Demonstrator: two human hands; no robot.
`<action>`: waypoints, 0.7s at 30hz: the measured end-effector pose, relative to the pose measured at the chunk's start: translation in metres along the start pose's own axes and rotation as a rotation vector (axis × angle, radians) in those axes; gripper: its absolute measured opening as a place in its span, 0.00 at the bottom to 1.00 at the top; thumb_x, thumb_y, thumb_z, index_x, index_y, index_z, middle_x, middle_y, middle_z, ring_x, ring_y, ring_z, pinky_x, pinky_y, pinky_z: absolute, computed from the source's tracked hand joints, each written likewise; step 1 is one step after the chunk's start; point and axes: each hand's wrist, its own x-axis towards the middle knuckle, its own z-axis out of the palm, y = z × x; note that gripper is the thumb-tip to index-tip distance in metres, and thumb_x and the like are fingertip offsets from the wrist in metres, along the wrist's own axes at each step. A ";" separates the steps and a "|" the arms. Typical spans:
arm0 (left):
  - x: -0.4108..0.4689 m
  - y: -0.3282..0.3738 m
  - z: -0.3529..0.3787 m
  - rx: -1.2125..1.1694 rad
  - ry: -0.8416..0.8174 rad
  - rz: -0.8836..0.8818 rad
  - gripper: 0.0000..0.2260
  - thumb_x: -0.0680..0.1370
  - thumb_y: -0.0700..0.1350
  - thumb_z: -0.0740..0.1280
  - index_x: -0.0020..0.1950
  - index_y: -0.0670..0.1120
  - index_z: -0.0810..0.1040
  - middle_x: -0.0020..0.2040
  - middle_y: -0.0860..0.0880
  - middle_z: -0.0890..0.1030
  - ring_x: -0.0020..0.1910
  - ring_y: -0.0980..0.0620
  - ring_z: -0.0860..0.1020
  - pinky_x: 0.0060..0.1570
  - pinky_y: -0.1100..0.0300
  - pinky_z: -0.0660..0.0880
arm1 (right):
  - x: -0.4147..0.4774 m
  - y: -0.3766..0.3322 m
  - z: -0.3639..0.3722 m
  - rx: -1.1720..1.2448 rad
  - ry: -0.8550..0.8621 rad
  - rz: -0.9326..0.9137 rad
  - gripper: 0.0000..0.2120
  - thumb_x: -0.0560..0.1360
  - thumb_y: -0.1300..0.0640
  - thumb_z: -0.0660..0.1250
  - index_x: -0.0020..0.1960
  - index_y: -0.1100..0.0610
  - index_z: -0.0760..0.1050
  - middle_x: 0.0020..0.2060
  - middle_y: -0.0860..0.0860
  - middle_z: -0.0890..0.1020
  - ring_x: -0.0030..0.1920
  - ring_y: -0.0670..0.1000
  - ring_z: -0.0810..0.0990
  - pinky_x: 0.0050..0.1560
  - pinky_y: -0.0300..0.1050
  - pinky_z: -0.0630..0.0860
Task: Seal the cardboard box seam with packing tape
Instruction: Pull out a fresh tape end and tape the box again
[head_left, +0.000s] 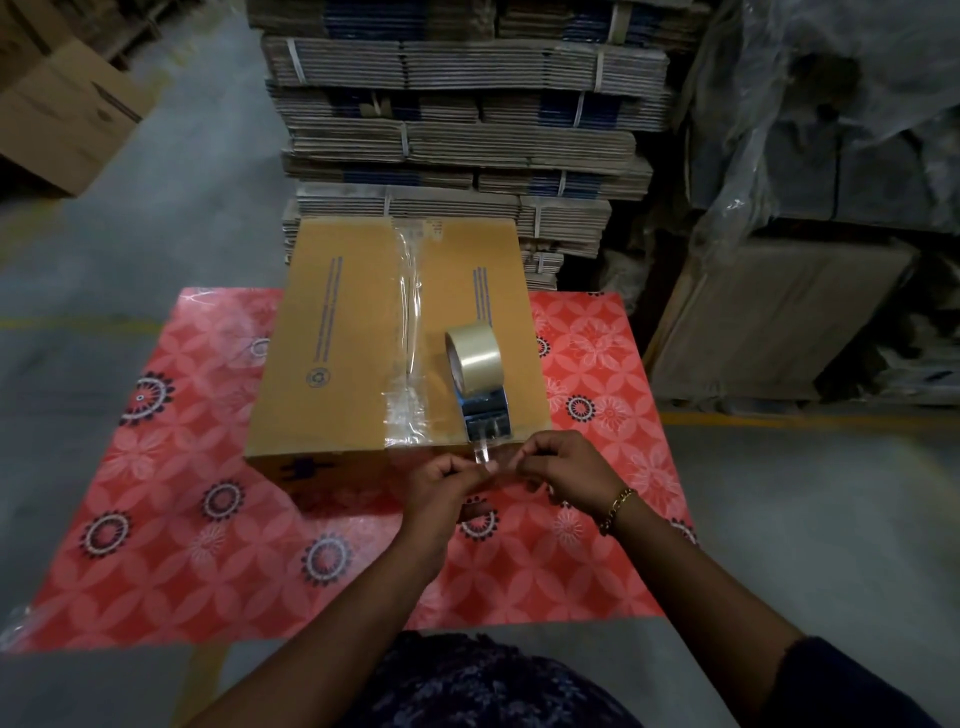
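Note:
A closed brown cardboard box lies on a table with a red flowered cover. Clear tape, wrinkled, runs along its centre seam from the far edge to the near edge. A tape dispenser with a roll of clear packing tape rests on the box top, right of the seam, near the front edge. My left hand and my right hand are just in front of the box. Both pinch the loose end of tape that comes out of the dispenser.
Tall stacks of flattened, strapped cartons stand right behind the table. Plastic-wrapped goods and a leaning board are at the right. An open carton sits on the floor at the far left. Grey concrete floor surrounds the table.

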 end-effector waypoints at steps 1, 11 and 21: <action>0.000 0.000 0.002 -0.007 0.010 -0.008 0.10 0.74 0.38 0.75 0.35 0.43 0.78 0.39 0.43 0.85 0.40 0.48 0.84 0.32 0.60 0.79 | -0.001 0.000 0.000 -0.005 0.001 0.003 0.03 0.73 0.65 0.69 0.42 0.64 0.81 0.26 0.53 0.80 0.21 0.42 0.74 0.24 0.37 0.66; 0.001 0.000 0.010 -0.084 0.015 -0.011 0.12 0.73 0.37 0.76 0.36 0.44 0.73 0.37 0.42 0.83 0.36 0.49 0.84 0.33 0.61 0.80 | -0.013 0.017 0.021 0.301 0.033 0.150 0.14 0.75 0.46 0.70 0.51 0.56 0.79 0.39 0.50 0.85 0.32 0.49 0.81 0.28 0.37 0.67; 0.000 -0.003 0.015 -0.101 0.058 -0.037 0.13 0.75 0.38 0.73 0.36 0.45 0.72 0.37 0.42 0.84 0.38 0.47 0.85 0.28 0.62 0.76 | -0.005 0.015 0.034 0.272 0.114 -0.028 0.08 0.78 0.57 0.68 0.44 0.61 0.78 0.33 0.54 0.82 0.27 0.45 0.78 0.22 0.37 0.68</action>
